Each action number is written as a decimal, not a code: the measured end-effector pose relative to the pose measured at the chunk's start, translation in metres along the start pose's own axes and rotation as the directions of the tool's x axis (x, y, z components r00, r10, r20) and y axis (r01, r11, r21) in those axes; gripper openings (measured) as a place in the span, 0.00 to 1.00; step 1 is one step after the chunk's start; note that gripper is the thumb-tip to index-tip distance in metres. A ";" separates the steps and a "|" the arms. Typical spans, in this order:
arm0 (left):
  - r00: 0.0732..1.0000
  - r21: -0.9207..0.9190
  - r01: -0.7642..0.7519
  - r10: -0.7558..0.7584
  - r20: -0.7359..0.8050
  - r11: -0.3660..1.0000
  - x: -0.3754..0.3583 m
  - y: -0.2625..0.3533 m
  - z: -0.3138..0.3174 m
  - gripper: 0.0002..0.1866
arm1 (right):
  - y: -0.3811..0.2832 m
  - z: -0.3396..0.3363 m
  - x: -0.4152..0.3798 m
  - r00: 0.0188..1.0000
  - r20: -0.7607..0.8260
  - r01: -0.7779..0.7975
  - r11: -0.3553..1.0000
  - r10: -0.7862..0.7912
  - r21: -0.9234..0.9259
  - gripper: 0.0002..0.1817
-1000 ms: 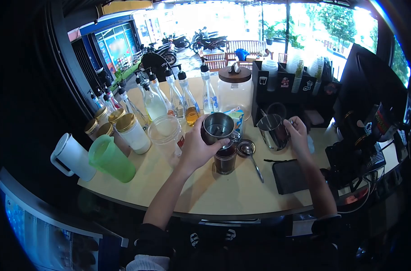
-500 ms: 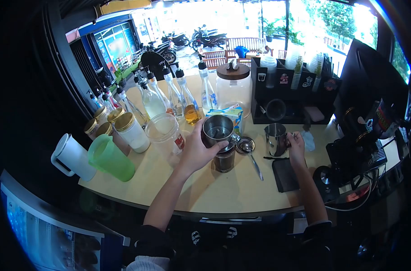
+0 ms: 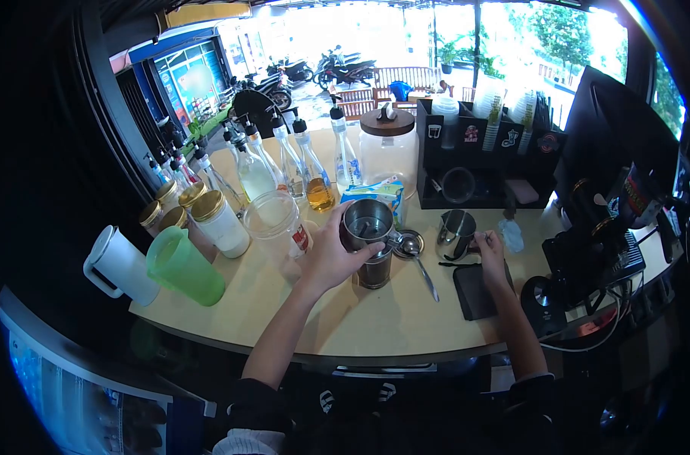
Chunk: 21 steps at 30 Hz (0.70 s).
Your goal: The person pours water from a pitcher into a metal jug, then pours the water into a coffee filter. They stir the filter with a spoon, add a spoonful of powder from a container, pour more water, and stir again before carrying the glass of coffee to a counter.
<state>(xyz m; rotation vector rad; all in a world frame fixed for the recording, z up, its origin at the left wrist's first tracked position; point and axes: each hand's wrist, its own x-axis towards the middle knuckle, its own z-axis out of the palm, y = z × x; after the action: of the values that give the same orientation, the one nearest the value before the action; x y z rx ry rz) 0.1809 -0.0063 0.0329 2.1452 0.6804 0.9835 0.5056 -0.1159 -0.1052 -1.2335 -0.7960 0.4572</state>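
Note:
My left hand (image 3: 333,254) is wrapped round a steel cup with a side handle (image 3: 369,221), its thumb along the near rim. The cup is directly above a second metal container (image 3: 375,271) on the counter; whether the two touch is hard to tell. On the right, a smaller steel milk pitcher (image 3: 455,231) is pinched at its handle side by my right hand (image 3: 490,254), and it leans slightly. Between them lie a round metal piece (image 3: 410,243) and a long-handled spoon (image 3: 427,277). A dark folded cloth (image 3: 475,292) lies just below the pitcher.
Pump bottles (image 3: 318,189), gold-lidded jars (image 3: 220,220), a clear plastic tub (image 3: 273,227), a green jug (image 3: 185,265) and a white jug (image 3: 121,265) crowd the left. A black cup organizer (image 3: 489,171) stands behind. Dark coffee equipment (image 3: 595,250) borders the right.
My right hand has moved a little left and down, and the pitcher in it has tipped slightly. The left hand and its cup hold nearly the same position. The whole view has shifted slightly.

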 end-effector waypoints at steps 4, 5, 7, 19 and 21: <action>0.999 -0.009 -0.033 0.033 -0.005 0.999 0.000 -0.005 0.001 0.45 | -0.013 0.005 -0.006 1.000 -0.027 -0.016 0.999 0.015 -0.040 0.06; 0.999 0.008 -0.034 0.034 0.001 0.999 0.000 -0.006 0.001 0.46 | -0.017 0.008 -0.008 0.999 -0.053 0.002 0.998 -0.006 -0.065 0.06; 0.999 0.024 -0.040 0.040 0.004 0.999 -0.002 -0.006 -0.001 0.48 | -0.012 0.004 -0.002 0.992 -0.114 0.031 0.984 -0.052 -0.177 0.08; 0.782 0.035 -0.504 0.473 -0.407 0.863 -0.028 -0.007 -0.076 0.19 | -0.181 0.140 -0.051 0.756 0.227 0.652 0.676 -0.614 -0.344 0.14; 0.668 0.115 -0.577 0.549 -0.502 0.809 -0.029 -0.021 -0.095 0.16 | -0.201 0.176 -0.058 0.634 0.481 0.762 0.596 -0.605 -0.254 0.10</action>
<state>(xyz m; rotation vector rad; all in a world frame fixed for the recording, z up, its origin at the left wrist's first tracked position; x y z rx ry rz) 0.0847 0.0209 0.0509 2.0825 0.1845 1.9430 0.3152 -0.0999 0.0900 -1.1311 -1.6880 -0.1964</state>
